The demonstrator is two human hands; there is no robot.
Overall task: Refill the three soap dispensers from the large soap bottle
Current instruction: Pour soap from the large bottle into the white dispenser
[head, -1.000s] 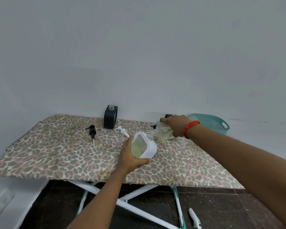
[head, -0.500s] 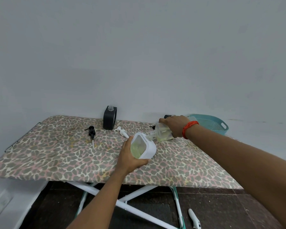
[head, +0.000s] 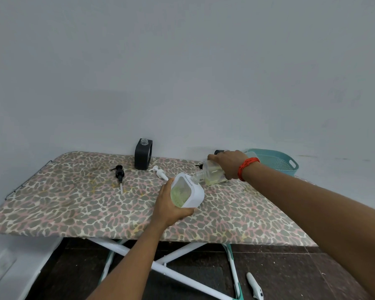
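My left hand (head: 168, 204) grips a white square soap dispenser (head: 187, 190) with a clear window showing green soap, tilted over the board. My right hand (head: 227, 162) holds the large clear soap bottle (head: 212, 175) tipped on its side, its neck against the white dispenser's opening. A black dispenser (head: 143, 154) with an open top stands upright at the back. A black pump head (head: 119, 173) and a white pump head (head: 159, 172) lie loose on the cover. Behind my right hand a dark object (head: 218, 151) is mostly hidden.
Everything sits on a leopard-print ironing board (head: 74, 202) against a grey wall. A teal basket (head: 277, 161) stands at the far right end. A white object (head: 254, 285) lies on the dark floor beneath, near the board's crossed legs.
Almost nothing has moved; both hands keep the bottle's neck at the white dispenser, with only a slight camera shift.
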